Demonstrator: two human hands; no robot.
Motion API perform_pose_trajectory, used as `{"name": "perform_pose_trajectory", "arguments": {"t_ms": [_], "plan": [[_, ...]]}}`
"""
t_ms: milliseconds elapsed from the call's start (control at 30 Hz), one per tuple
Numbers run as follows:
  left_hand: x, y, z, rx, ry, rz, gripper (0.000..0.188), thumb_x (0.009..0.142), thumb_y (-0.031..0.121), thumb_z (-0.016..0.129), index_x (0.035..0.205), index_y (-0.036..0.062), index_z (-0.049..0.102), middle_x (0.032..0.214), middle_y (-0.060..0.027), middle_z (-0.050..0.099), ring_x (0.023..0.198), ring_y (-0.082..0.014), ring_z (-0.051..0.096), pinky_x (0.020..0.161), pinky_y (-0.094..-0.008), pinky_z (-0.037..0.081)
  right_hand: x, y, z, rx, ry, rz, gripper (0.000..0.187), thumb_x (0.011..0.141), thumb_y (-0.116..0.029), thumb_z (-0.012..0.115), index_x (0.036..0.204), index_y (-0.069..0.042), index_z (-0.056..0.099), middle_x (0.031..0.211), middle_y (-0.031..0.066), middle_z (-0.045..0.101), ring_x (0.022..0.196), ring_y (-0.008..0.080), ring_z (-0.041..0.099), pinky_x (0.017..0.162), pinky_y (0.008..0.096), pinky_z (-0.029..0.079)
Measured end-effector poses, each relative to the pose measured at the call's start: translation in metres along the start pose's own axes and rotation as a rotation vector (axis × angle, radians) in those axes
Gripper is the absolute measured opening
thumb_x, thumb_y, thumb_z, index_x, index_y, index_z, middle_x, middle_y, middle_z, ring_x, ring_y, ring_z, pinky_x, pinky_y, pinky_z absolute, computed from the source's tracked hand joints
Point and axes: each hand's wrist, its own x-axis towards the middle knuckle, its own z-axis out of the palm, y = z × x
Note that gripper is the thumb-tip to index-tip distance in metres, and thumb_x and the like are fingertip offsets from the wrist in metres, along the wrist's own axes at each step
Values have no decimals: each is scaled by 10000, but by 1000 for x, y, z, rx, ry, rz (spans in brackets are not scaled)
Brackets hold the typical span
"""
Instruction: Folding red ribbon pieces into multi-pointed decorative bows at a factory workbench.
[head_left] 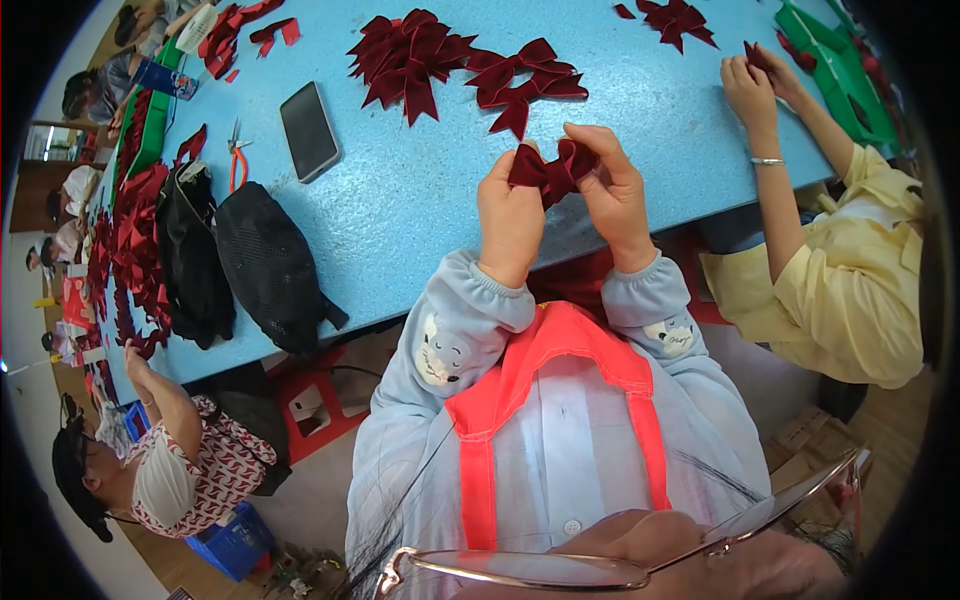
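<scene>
Over the table's near edge, a dark red velvet bow [556, 172] is held between my two hands. My left hand [508, 215] pinches its left loop. On the other side, my right hand [618, 195] has thumb and fingers closed on the right loop. Just beyond my hands lie a few finished-looking bows [525, 80] of the same velvet. A larger heap of bows [408, 58] is piled to their left.
A blue table [390, 215] spreads ahead. On it are a phone [310, 130], orange-handled pliers [238, 165], black bags [265, 260] and red ribbon pieces [140, 230]. Right, a co-worker's hands [755, 90] hold a red piece beside a green tray [835, 75]. Another person sits left.
</scene>
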Motion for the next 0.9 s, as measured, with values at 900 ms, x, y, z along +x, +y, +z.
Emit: {"name": "perform_pose_trajectory", "arguments": {"t_ms": [900], "plan": [[8,-18,2,-224,-234,-70,103,877,63,467,894,62,569,813,-3,570,677,-60,513,565,-200,417,-3,16,12,-138,306,-12,97,884,-4,418,904,-12,513,789,-2,504,731,72,458,686,200,407]]}}
